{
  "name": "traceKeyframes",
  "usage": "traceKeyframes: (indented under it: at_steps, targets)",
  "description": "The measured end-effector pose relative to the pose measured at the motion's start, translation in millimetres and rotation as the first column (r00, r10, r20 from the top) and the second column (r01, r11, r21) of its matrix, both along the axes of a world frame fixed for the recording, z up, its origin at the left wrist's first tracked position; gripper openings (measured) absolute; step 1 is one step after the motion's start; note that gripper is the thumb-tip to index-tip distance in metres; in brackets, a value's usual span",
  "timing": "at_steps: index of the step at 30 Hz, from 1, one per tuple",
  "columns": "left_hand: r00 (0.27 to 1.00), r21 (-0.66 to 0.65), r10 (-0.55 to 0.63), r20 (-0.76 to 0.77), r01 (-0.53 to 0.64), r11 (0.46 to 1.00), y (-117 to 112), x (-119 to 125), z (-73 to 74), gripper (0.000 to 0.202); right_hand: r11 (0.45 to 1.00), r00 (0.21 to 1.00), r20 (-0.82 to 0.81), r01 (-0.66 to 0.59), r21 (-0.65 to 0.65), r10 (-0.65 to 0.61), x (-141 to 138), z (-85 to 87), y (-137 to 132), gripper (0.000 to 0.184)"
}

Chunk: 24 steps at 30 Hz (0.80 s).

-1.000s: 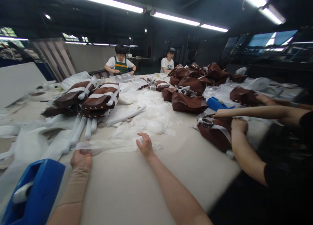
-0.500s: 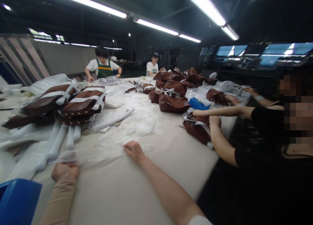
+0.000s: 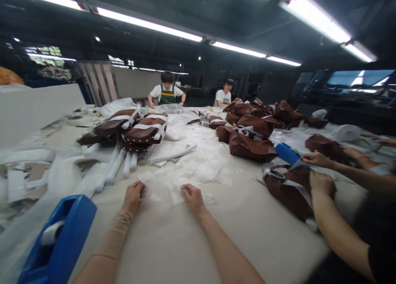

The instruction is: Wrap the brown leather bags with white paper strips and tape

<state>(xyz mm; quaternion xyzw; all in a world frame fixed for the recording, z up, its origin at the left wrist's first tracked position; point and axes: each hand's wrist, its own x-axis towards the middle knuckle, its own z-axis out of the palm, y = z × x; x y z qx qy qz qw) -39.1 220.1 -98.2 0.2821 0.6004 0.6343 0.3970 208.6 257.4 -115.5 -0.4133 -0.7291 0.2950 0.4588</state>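
Head cam, wearer's POV: faces fwd & down over tbl (image 3: 167, 251); L hand (image 3: 133, 196) & R hand (image 3: 194, 199) close, ctr.

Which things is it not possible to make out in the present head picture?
In the head view:
Translucent sheet between left hand and right hand: outline blurred against white wrapping.
Blue dispenser: lower end cut off by bottom edge.
Lettering on green apron: too small to read.
Black sleeve: cut off by right edge.

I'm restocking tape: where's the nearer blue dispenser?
The blue dispenser sits at the head view's lower left, on the table, left of the sleeved left forearm.
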Motion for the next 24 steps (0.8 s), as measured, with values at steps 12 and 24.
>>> traceKeyframes:
  at_steps: [12,24]
  targets:
    - [0.769,-0.001,-0.579,0.273,0.602,0.799,-23.5,20.8,12.1,0.044,0.822,0.878,0.229,-0.475,0.313,0.42,-31.2,21.6,-45.3,0.022]
    - [0.94,0.179,0.315,-0.134,-0.289,0.94,-2.8,-48.7,18.6,0.032,0.975,0.911,0.35,0.184,0.127,-0.218,19.8,21.9,-4.9,0.036]
